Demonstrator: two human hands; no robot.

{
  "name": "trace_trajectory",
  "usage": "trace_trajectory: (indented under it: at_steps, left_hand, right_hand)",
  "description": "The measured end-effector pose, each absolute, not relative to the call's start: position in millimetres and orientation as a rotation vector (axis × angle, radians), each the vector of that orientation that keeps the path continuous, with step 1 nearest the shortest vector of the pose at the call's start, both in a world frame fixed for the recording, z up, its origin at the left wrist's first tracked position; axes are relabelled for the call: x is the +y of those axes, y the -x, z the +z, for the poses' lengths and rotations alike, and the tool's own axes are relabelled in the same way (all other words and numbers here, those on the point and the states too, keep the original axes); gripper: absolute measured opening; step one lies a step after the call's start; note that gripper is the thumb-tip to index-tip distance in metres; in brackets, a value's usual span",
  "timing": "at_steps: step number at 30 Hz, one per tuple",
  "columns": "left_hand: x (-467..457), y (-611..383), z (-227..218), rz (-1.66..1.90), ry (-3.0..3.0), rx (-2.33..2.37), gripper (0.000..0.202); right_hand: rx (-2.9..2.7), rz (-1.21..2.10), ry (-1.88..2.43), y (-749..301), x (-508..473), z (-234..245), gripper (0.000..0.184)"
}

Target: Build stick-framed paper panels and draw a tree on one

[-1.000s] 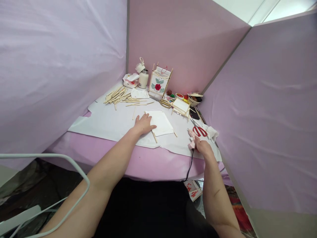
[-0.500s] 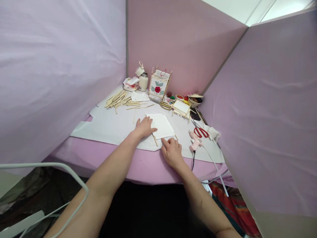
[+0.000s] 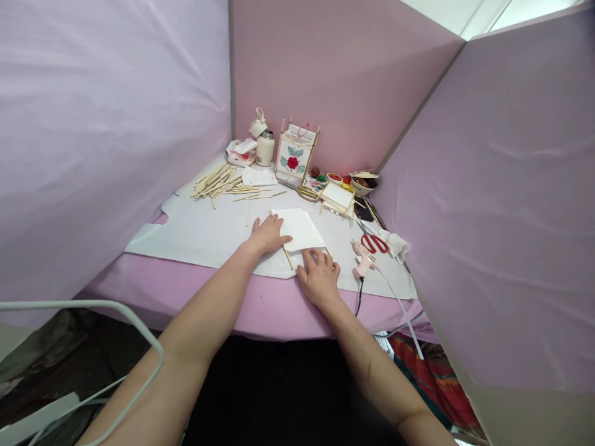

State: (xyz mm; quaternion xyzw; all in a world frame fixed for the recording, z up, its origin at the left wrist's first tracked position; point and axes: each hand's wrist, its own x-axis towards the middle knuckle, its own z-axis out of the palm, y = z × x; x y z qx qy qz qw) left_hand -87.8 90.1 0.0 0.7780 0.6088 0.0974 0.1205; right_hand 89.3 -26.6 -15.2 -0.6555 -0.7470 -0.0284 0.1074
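A white paper sheet (image 3: 303,228) lies over a frame of thin wooden sticks (image 3: 288,257) near the table's front edge. My left hand (image 3: 268,233) rests flat on the left side of the sheet, fingers spread and thumb across its lower left. At the lower edge, my right hand (image 3: 319,275) has its fingertips at the near side of the sheet, fingers apart and slightly bent. It covers the lower right part of the stick frame. Nothing shows gripped in either hand.
Loose sticks (image 3: 218,181) lie at the back left. A rose-decorated lantern (image 3: 294,155) stands behind, beside a white jar (image 3: 264,148). Stick frames (image 3: 338,197) sit at right. Red-handled scissors (image 3: 374,243) and a pink glue gun (image 3: 362,260) with cord lie right of my hand.
My right hand has shifted up to the near edge of the paper, its fingers now more spread. My left hand stays on the paper. The view has tilted slightly.
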Motion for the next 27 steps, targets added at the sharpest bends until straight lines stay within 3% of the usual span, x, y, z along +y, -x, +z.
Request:
trace_trajectory:
  at_steps: [27]
  left_hand:
    - [92, 89, -2, 0.300, -2.288, 1.760, 0.068]
  right_hand:
    - [-2.336, -0.018, 1.761, -95, 2, -8, 0.049]
